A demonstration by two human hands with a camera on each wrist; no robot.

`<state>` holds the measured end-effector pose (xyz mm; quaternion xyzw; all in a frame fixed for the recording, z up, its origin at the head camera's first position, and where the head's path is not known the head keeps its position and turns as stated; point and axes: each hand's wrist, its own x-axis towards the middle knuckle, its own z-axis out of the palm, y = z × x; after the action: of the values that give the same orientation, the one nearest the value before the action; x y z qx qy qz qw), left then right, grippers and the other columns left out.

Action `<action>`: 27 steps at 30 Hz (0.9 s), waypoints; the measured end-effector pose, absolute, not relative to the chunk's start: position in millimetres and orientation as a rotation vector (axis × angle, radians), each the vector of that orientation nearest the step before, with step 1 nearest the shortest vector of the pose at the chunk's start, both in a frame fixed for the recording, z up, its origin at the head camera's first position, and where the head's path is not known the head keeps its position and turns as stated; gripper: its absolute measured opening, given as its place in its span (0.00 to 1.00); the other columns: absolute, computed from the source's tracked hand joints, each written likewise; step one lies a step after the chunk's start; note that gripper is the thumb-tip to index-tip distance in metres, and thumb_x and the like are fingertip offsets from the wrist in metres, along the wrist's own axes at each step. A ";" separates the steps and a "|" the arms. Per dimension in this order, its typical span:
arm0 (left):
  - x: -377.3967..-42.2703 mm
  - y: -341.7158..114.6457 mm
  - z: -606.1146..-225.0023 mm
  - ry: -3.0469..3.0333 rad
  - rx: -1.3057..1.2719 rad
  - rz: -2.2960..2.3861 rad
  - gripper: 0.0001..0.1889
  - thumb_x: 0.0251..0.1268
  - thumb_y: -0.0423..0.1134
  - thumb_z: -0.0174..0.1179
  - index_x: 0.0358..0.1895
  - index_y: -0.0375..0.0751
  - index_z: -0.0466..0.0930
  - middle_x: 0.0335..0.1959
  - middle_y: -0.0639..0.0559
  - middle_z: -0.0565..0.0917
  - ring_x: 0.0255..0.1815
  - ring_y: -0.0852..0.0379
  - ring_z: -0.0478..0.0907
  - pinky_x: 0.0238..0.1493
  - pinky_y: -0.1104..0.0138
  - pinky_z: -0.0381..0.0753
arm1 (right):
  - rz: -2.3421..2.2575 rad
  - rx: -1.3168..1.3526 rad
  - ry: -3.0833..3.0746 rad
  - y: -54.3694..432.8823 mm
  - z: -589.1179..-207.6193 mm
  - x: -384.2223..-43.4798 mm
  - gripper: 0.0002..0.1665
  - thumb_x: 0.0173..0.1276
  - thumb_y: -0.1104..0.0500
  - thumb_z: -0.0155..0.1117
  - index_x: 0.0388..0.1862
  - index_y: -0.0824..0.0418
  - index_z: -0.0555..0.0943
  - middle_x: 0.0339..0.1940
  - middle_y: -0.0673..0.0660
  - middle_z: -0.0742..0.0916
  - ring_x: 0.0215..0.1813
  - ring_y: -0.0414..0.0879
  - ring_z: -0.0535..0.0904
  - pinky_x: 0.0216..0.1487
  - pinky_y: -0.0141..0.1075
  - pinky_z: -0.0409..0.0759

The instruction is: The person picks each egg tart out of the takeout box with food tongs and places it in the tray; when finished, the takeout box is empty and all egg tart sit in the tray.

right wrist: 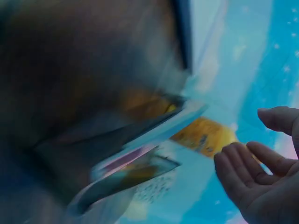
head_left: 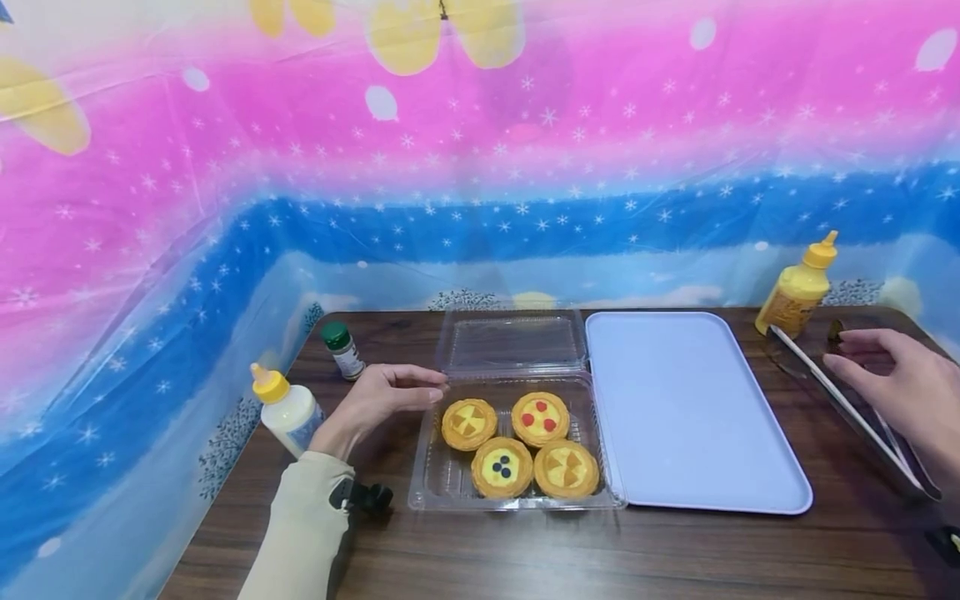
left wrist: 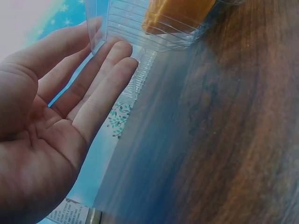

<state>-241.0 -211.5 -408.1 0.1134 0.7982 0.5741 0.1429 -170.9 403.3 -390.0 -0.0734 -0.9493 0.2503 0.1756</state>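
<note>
My left hand (head_left: 386, 398) is at the left rim of a clear plastic clamshell box (head_left: 420, 492), fingers extended. Its fingertips meet or nearly meet the rim; whether they press it I cannot tell. Inside the lower half lie several tarts: one with red berries (head_left: 541, 419), one with dark blueberries (head_left: 502, 468), and others with yellow wedges (head_left: 566, 470). The box's lid (head_left: 512, 342) is folded back. On the far right my right hand (head_left: 903, 383) hovers beside metal tongs (head_left: 855, 412), its fingers loosely bent around nothing. A gap separates that hand from the tongs in the right wrist view.
A pale lavender tray (head_left: 686, 400) lies right of the box. Behind the tongs stands a yellow squeeze bottle (head_left: 797, 292). To the left are a white squeeze bottle (head_left: 291, 410) with a yellow cap and a green-capped shaker (head_left: 343, 350). A patterned cloth (head_left: 480, 167) hangs behind the wooden table (head_left: 480, 554).
</note>
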 end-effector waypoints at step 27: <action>-240.8 -210.5 -406.4 2.269 0.308 1.678 0.19 0.69 0.39 0.74 0.60 0.38 0.89 0.56 0.44 0.90 0.58 0.49 0.86 0.62 0.53 0.84 | 0.516 -0.441 -2.907 446.3 -435.1 -166.9 0.61 0.68 0.39 0.76 0.61 0.93 0.60 0.49 0.88 0.71 0.47 0.79 0.74 0.44 0.65 0.77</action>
<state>-240.8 -210.5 -406.4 0.1073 0.7901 0.5843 0.1511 -166.9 446.3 -435.1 -0.1473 -0.9709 0.1722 0.0780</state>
